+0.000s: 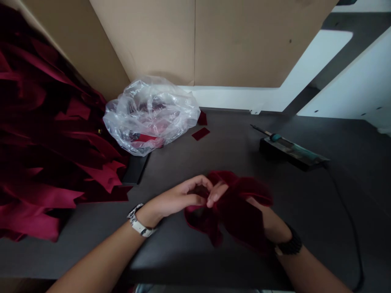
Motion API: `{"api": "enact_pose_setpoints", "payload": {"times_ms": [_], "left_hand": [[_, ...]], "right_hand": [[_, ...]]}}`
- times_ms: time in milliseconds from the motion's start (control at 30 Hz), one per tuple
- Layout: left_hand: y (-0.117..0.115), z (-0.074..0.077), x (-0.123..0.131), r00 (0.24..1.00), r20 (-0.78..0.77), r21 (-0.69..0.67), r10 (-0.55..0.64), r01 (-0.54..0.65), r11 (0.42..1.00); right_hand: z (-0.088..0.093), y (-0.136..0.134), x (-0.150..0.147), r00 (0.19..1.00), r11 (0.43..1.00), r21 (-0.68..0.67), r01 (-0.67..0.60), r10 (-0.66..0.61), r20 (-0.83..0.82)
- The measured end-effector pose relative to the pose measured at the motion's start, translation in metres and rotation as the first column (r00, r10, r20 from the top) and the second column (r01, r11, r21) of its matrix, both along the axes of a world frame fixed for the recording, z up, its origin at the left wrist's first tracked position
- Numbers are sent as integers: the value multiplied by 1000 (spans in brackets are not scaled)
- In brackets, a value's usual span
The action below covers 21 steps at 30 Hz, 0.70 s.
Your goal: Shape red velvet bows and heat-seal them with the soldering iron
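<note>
A dark red velvet ribbon, looped like a bow [241, 215], is held between my two hands above the dark table. My left hand [186, 197], with a watch at its wrist, has thumb and fingers closed on the left part of the bow. Coming from the right, my right hand [264, 215] is partly covered by the ribbon; its fingertips show at the bow's middle, close against my left fingertips. The ribbon and my right fingers are slightly blurred.
Many red ribbon pieces [100, 171] are heaped at the left. A clear plastic bag [152, 114] lies at the back beside small red scraps [200, 134]. At the right, a soldering-type tool [282, 140] rests on a black box, its cable [345, 207] trailing forward. Cardboard [232, 44] stands behind.
</note>
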<state>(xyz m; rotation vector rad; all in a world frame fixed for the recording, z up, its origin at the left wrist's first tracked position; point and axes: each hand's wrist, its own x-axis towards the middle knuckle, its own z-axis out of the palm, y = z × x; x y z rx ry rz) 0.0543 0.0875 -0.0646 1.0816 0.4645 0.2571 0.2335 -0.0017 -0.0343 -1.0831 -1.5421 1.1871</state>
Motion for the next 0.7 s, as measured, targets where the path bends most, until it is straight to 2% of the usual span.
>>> {"api": "enact_pose_setpoints", "payload": {"times_ms": [67,133,167,233,300,367,433,467,500,567,633,667,700], "left_hand": [[2,2,-1,1000,-18,90,20,-19,996],[2,4,-2,999,16,96,35,-36,995],[2,5,-3,999,40,76,24,-27,997],[3,11,-7,994,104,85,-17,8,996],[7,19,-13,980,145,216,-136,102,971],[12,26,-20,944,83,401,-320,262,878],[16,30,-24,910,-67,557,-409,374,742],[17,30,-24,916,-135,627,-377,373,683],[16,29,-23,943,-173,708,-285,320,629],[12,23,-19,987,-158,861,-31,153,485],[6,15,-12,982,-106,938,157,47,343],[4,10,-9,975,-103,948,195,37,316],[2,6,-6,974,-119,943,195,49,330]], "right_hand": [[-4,1,3,989,990,14,-143,143,24],[-11,2,3,956,959,-24,-281,282,87],[-15,3,3,943,952,-55,-301,306,131],[-23,5,3,949,963,-115,-243,260,176],[-28,7,3,970,979,-158,-131,159,182],[-30,9,5,975,986,-166,-21,57,216],[-30,12,7,955,989,-130,76,-35,294],[-29,13,8,943,988,-111,106,-64,328],[-29,13,8,932,987,-98,124,-82,354],[-28,14,9,919,988,-77,135,-95,382],[-28,14,8,915,990,-47,135,-107,388],[-28,14,8,914,991,-31,133,-111,390],[-28,14,8,913,991,-18,129,-112,392]]}}
